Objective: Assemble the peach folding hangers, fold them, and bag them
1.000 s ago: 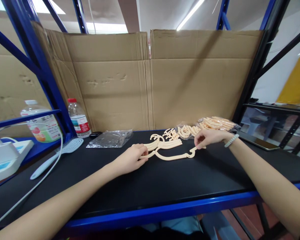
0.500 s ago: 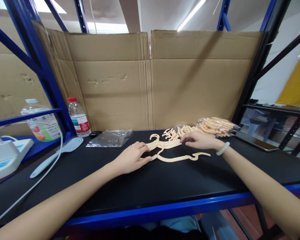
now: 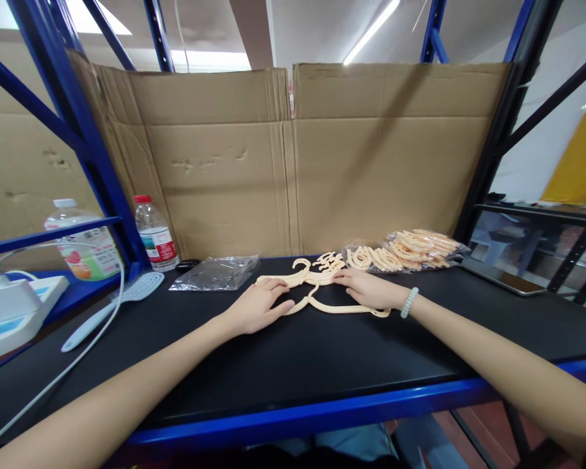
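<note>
Cream plastic clothes hangers lie on the black tabletop. The far hangers [image 3: 299,280] look stacked, with their hooks pointing away from me. Closer to me is a single hanger [image 3: 339,309], its hook overlapping the far ones. My left hand [image 3: 260,306] rests at the left side, fingers over the far hangers and thumb apart from them by the near hanger's left arm. At the right end of the far hangers, my right hand [image 3: 371,288] has its fingers closed on them, partly hiding that end. Small cream hook-shaped pieces [image 3: 329,262] lie just behind.
A clear bag of cream pieces [image 3: 417,249] lies at the back right, with a dark flat device [image 3: 502,277] beside it. On the left are an empty-looking plastic bag [image 3: 215,272], a bottle [image 3: 155,238], a hairbrush [image 3: 137,286] and a white cable [image 3: 102,326]. Cardboard [image 3: 215,163] stands behind.
My right hand has moved left and closed on the far hangers' end. A thin cream piece at the near hanger's right end is now mostly hidden behind that hand. My left hand stays nearly in place.
</note>
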`<state>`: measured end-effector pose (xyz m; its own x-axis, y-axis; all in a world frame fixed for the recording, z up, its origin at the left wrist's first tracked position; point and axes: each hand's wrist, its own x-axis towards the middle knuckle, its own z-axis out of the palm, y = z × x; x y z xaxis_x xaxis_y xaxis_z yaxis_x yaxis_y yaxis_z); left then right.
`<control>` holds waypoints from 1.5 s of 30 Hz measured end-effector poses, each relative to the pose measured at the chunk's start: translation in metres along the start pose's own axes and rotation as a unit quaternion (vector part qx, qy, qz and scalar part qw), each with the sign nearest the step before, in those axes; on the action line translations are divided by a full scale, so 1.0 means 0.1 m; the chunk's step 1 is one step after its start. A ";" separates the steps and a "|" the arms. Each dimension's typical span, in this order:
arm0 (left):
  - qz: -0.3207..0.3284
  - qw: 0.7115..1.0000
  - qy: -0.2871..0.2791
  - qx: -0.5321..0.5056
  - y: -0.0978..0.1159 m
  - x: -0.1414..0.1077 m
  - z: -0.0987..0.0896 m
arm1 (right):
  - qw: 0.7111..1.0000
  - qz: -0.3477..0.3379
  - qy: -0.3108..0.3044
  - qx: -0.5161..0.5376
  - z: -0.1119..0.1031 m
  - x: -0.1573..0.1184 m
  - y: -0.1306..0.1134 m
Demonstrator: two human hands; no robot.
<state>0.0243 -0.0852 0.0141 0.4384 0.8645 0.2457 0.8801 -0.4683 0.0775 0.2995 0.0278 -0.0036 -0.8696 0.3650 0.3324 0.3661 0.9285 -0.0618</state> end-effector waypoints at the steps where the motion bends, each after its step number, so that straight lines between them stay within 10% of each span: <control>1: -0.001 1.000 0.000 0.000 -0.02 0.00 0.01 | 1.000 -0.003 0.004 -0.007 0.02 0.01 0.01; 10: -0.011 0.999 0.049 -0.006 -0.09 0.04 0.11 | 1.000 0.013 0.016 0.000 0.04 0.03 0.03; 19: -0.015 0.991 0.134 -0.020 -0.31 0.11 0.06 | 0.977 0.143 0.159 -0.020 -0.20 -0.01 0.38; 45: -0.045 0.993 0.108 -0.004 -0.55 0.25 0.17 | 0.985 0.090 -0.015 -0.150 -0.09 0.49 0.61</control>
<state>-0.0099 -0.0346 0.0000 0.3079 0.8443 0.4386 0.9122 -0.3929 0.1160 0.2822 0.1016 0.0178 -0.7896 0.5277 0.3132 0.5923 0.7888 0.1642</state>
